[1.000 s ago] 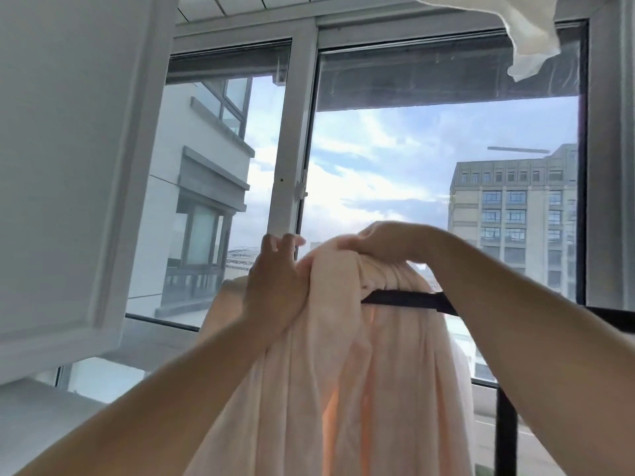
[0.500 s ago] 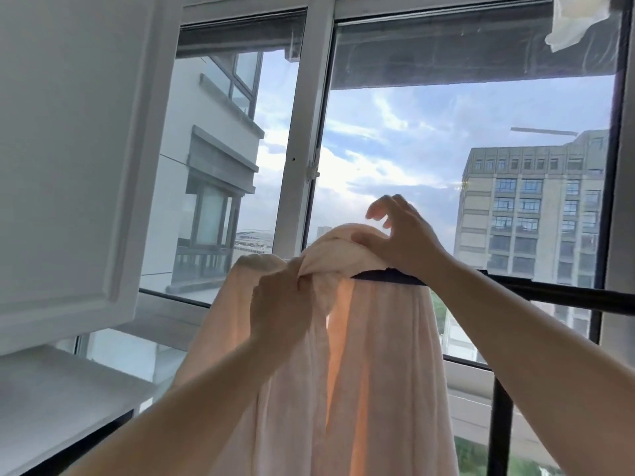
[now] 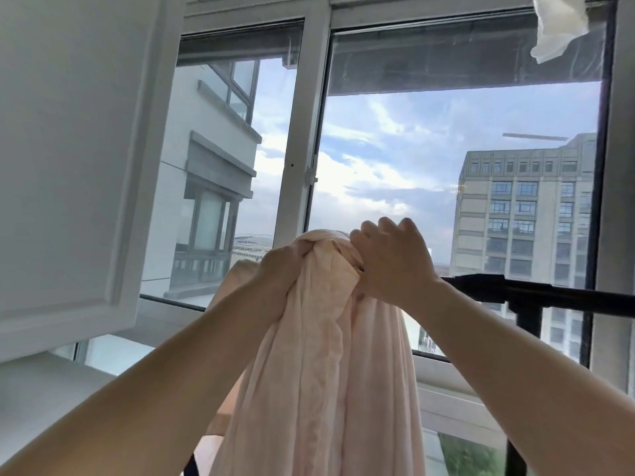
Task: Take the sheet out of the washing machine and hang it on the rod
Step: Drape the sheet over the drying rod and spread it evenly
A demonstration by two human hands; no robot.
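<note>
A pale pink sheet (image 3: 323,355) hangs bunched over the left end of a black rod (image 3: 536,295), falling in long folds toward the bottom of the view. My left hand (image 3: 281,269) grips a bundle of the fabric at the top left of the bunch. On the right side of the same bunch, my right hand (image 3: 391,259) has its fingers curled into the folds just above the rod. The sheet hides the rod's left end. The washing machine is out of view.
A white cabinet door (image 3: 79,159) stands open at the left, close to my left arm. The window frame (image 3: 302,132) lies right behind the rod. A black upright (image 3: 529,338) supports the rod. A white cloth (image 3: 556,25) hangs at the top right.
My right hand has closed on the top of the bunch and covered the bit of rod that showed there. My left hand has risen to the top. The bunch looks tighter.
</note>
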